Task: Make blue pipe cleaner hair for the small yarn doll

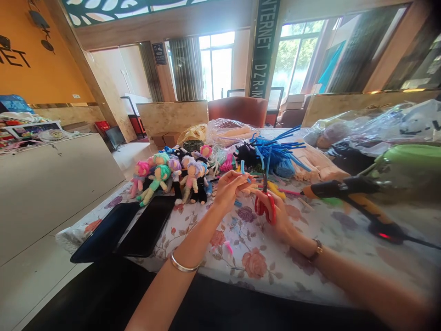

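Note:
My left hand (228,187) is closed, its fingertips pinching a short blue pipe cleaner (243,166) that sticks up above them. In my right hand (275,212) are scissors (270,210) with red handles, fingers through the loops and dark blades pointing up and away. The blades stand close to the right of the blue piece; whether they touch it I cannot tell. Behind the scissors lies a bundle of long blue pipe cleaners (277,149). Small offcuts, among them a pink scrap (228,247), lie on the flowered tablecloth (206,262).
Several small dolls (161,174) with coloured hair are heaped at the left, behind two black phone-like slabs (146,225). On the right a glue gun (354,193) with a glowing red light lies before a green container (409,174). Clear plastic bags (389,122) fill the back right.

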{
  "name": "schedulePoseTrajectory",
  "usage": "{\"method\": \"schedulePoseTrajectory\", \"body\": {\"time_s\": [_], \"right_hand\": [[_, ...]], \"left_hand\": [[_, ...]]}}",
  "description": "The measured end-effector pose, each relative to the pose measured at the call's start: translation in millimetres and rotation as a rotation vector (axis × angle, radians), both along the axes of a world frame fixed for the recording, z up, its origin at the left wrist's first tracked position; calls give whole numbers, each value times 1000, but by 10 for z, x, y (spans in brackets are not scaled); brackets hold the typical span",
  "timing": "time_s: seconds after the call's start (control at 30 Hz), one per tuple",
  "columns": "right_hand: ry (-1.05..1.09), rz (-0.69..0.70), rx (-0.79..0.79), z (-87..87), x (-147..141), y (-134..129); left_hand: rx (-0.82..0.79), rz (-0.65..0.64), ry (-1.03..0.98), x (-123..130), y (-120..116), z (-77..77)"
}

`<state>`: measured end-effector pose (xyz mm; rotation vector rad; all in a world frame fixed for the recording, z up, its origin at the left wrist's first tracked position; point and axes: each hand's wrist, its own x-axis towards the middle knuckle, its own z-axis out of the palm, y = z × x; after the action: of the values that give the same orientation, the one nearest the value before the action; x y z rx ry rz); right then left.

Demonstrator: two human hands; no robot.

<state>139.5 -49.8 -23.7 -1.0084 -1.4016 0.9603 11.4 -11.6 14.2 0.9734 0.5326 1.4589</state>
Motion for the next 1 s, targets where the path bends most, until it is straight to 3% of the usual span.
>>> {"method": "schedulePoseTrajectory", "body": {"time_s": [0.27,0.57,0.83,1.0], "right_hand": [[26,33,-15,46,20,21],[15,115,-93,-17,23,65],[30,67,-134,31,16,17],[-72,45,-129,4,28,36]], "left_hand": [[-28,37,47,-4,31,-26],[-36,39,-12,-33,100,-67],[-102,2,-100,-41,56,-11],[-168,-22,-174,-64,75,-6]]}}
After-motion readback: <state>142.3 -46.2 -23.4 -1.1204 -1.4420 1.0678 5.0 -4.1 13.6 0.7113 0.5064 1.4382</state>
